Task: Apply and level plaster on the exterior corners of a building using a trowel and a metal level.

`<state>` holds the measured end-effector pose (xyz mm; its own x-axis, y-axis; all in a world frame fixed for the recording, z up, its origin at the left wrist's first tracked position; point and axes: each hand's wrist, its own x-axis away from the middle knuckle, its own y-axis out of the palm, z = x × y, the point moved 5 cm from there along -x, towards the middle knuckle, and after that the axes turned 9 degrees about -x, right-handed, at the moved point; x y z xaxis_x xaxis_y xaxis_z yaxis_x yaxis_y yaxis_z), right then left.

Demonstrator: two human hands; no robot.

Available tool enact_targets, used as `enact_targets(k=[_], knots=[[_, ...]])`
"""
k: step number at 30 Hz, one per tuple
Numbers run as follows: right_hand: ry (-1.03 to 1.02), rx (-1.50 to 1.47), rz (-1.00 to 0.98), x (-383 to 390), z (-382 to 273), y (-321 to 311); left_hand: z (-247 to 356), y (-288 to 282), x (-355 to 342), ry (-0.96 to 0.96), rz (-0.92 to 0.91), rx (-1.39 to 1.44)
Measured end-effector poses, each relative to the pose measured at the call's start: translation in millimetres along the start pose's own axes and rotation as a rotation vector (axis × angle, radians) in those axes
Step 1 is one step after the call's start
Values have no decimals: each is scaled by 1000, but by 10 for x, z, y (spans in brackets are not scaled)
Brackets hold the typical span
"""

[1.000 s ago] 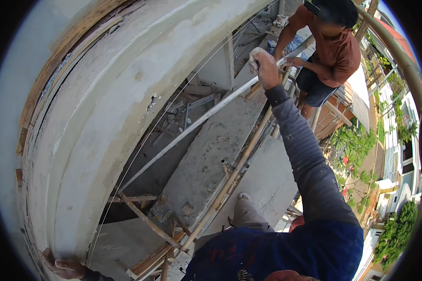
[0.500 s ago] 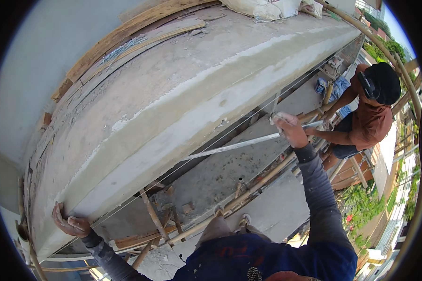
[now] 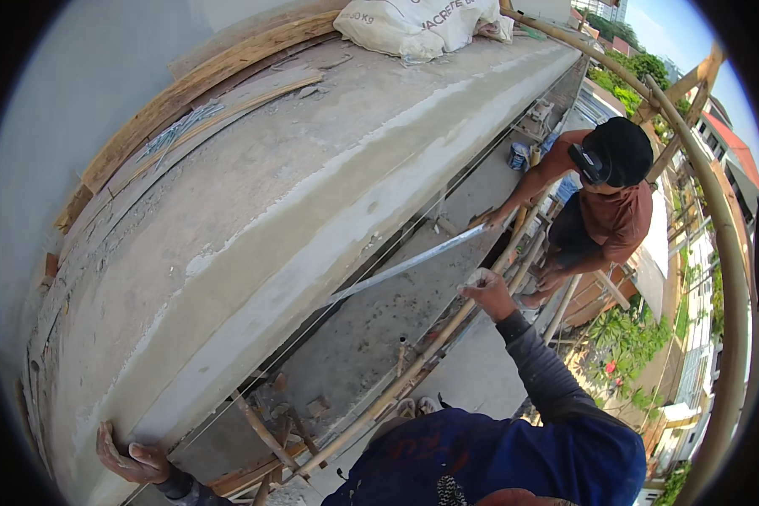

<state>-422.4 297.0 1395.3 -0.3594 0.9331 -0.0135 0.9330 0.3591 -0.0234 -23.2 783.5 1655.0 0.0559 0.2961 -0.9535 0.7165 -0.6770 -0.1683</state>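
Note:
My left hand (image 3: 135,460) rests with its fingers apart on the near left end of a long plastered concrete ledge (image 3: 266,253). A damp grey-green band and a whiter strip run along the ledge's edge. My right hand (image 3: 487,293) is raised over the bamboo poles, its fingers pinched together; whatever is in them, if anything, is too small to make out. Beyond it a long pale straight bar (image 3: 413,263) slants from below the ledge to the hand (image 3: 493,219) of a co-worker (image 3: 611,198) in a cap and reddish-brown shirt. My right hand is apart from the bar.
Bamboo scaffold poles (image 3: 422,354) cross below me, and a thick upright pole (image 3: 734,304) stands at the right. White sacks (image 3: 422,29) lie at the ledge's far end. Timber planks (image 3: 219,76) line the wall. A concrete surface (image 3: 371,316) lies lower down, beside the ledge.
My right hand has drawn back and down, away from the bar. The co-worker's near hand has left the bar and dropped; the other holds its end. The view has shifted right.

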Motion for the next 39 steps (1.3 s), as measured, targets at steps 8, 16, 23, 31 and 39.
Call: enact_targets(k=[8, 16, 23, 31, 39], knots=[[101, -22, 142, 351, 135, 118, 319, -67, -254, 29, 105, -140], [72, 210, 65, 629, 46, 338, 326, -104, -317, 11, 121, -103], [157, -30, 218, 670, 219, 276, 326, -130, -327, -2, 106, -82], [-90, 29, 498, 653, -106, -409, 425, -137, -366, -14, 124, -121], [-119, 20, 599, 392, -183, -966, 468, -95, -341, -8, 147, -145]])
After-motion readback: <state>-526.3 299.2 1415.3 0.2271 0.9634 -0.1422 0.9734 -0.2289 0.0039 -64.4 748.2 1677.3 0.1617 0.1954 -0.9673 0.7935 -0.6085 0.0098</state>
